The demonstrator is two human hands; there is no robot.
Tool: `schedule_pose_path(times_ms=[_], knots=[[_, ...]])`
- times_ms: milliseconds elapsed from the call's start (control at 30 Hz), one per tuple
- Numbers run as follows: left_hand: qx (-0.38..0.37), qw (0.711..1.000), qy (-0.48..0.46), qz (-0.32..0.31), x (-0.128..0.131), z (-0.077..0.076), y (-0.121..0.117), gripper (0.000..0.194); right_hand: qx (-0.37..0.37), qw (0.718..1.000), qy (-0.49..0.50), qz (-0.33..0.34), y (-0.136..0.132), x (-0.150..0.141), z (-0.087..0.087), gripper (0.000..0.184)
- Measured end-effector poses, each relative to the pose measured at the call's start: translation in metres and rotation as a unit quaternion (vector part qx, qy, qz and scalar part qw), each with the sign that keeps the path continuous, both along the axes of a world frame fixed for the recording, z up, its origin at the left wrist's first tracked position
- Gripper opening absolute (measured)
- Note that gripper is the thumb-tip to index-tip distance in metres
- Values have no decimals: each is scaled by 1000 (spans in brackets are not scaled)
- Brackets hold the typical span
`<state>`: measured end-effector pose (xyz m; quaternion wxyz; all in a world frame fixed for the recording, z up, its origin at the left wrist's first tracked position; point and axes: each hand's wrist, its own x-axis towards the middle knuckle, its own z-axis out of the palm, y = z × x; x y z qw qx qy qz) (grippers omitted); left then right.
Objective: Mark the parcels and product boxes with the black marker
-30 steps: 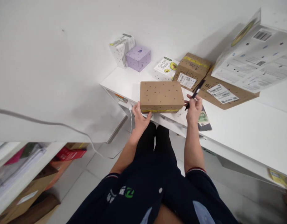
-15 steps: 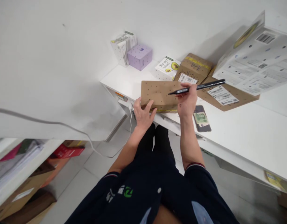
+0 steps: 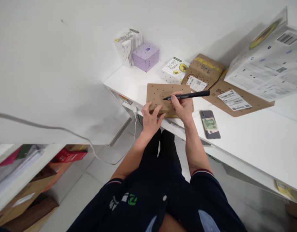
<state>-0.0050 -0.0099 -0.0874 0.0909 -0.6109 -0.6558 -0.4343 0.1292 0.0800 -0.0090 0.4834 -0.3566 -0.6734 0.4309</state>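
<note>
Pen [image 3: 190,95] is pinched mid-frame in the right hand [image 3: 183,108]. Left hand [image 3: 151,121] lies spread-fingered on the box [image 3: 156,92]; light pressure could mean slipping.

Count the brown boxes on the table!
3: the dotted box under the pen, the scribbled box behind, to the right, the "BO" box partly hidden by the white box. Others may hide.
</note>
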Motion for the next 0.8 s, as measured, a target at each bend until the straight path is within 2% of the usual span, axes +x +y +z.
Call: schedule_pose_path(times_ms=[133,267,400,667,800], knots=[[-1,1000,-2,-1,1,2,-1,41,14,999,-47,-3,-1,-1,-2,29],[-26,999,-23,-4,1,3,-1,42,25,996,-83,-4,-2,-2,1,25],[-20,1000,-22,-3,1,3,-2,41,37,993,-116,3,-4,-2,4,24],[-17,1000,-19,0,2,3,-1,41,48,994,-95,-2,-3,-1,5,23],[-27,999,-31,-7,2,4,-1,43,24,998,-66,-4,-2,-1,1,31]])
